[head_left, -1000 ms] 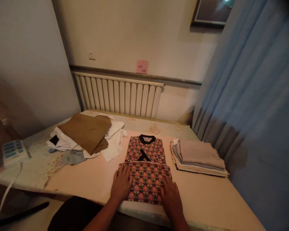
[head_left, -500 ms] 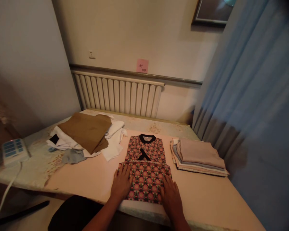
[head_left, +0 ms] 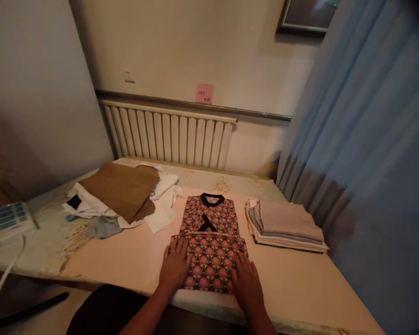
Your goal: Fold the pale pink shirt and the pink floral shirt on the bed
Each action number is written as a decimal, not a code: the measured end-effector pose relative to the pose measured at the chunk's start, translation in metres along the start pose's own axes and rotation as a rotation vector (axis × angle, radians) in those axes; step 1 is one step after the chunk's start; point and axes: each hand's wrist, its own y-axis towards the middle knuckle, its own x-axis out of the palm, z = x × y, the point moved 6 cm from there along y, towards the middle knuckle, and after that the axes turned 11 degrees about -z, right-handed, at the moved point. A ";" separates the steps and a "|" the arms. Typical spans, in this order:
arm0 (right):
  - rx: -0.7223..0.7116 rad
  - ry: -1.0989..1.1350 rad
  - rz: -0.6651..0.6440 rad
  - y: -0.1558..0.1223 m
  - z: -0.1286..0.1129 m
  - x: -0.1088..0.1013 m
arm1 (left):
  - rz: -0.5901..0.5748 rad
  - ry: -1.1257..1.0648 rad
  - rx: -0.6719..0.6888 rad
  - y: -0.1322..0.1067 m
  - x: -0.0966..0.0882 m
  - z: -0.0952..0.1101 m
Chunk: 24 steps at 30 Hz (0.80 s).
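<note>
A patterned shirt (head_left: 211, 263) with a black collar lies on the table in front of me, its lower part folded up over its middle. The collar points away from me, and black strips show just above the fold. My left hand (head_left: 175, 265) rests flat on the left side of the folded part, fingers stretched forward. On the right side, my right hand (head_left: 247, 281) lies with its fingers extended over the cloth. Neither hand grips the fabric.
A loose heap of clothes with a brown garment (head_left: 122, 188) on top lies at the left. Folded clothes (head_left: 286, 221) are stacked at the right. A power strip (head_left: 14, 221) sits at the table's left edge. A blue curtain (head_left: 363, 153) hangs along the right side.
The whole view has shifted slightly, so things sit a little further left and higher. Both hands stay in the same places on the shirt.
</note>
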 end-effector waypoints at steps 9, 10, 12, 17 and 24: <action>-0.030 -0.032 -0.032 -0.001 -0.003 -0.003 | 0.019 -0.002 0.015 -0.001 0.002 -0.001; -0.026 -0.035 -0.029 -0.001 -0.002 -0.003 | 0.022 0.000 0.015 -0.001 0.002 0.000; -0.014 -0.040 -0.019 -0.001 -0.001 -0.003 | 0.030 -0.001 0.014 -0.001 0.000 0.000; 0.000 -0.033 -0.018 0.000 -0.001 0.001 | 0.042 -0.010 0.017 -0.003 -0.003 0.000; 0.017 0.003 0.007 0.001 0.002 0.005 | 0.030 0.013 0.015 -0.003 -0.005 0.002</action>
